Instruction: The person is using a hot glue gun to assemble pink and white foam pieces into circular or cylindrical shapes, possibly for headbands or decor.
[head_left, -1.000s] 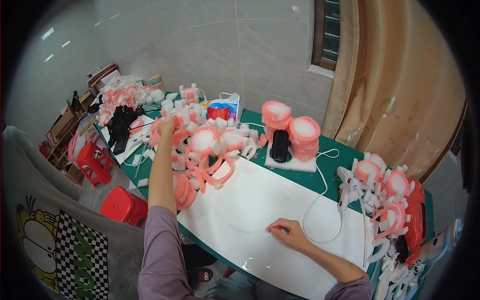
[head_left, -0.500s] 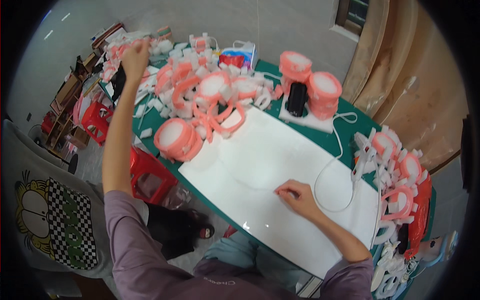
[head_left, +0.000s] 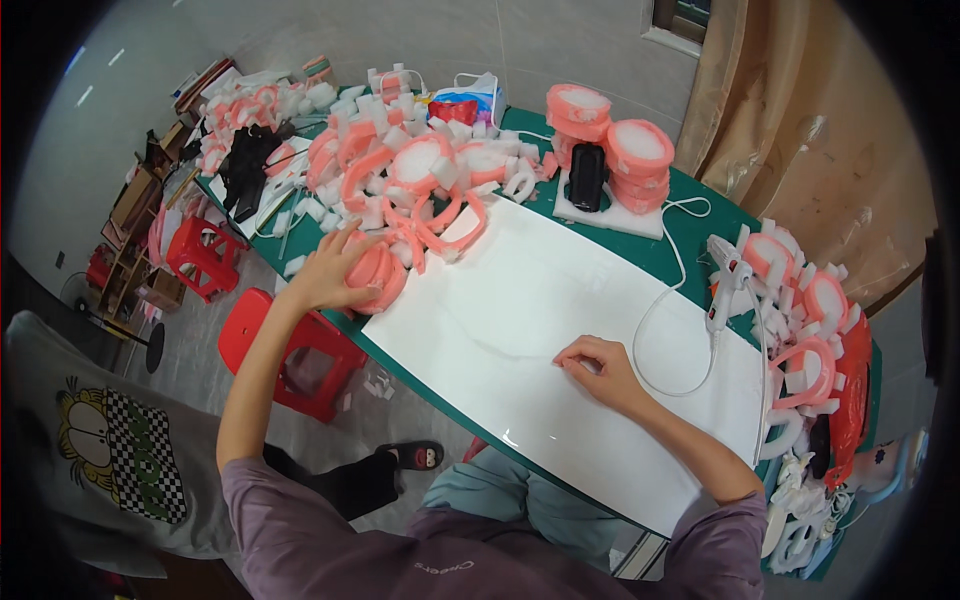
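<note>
A stack of round pink-and-white foam rings (head_left: 378, 272) is being gripped at the left edge of the green tabletop (head_left: 690, 225) by the left hand (head_left: 330, 275), fingers spread around its side — a pick-up step, by the look of it. The right hand (head_left: 592, 365) is being rested loosely curled and apparently empty on the glossy white sheet (head_left: 520, 310). The soft, light stack is probably best carried level onto that sheet — clear of the ring heap (head_left: 420, 170).

Glossy smooth white sheet (head_left: 560, 300), matt foam rings (head_left: 375, 275) — pink-and-white, red plastic stool (head_left: 290, 345)
</note>
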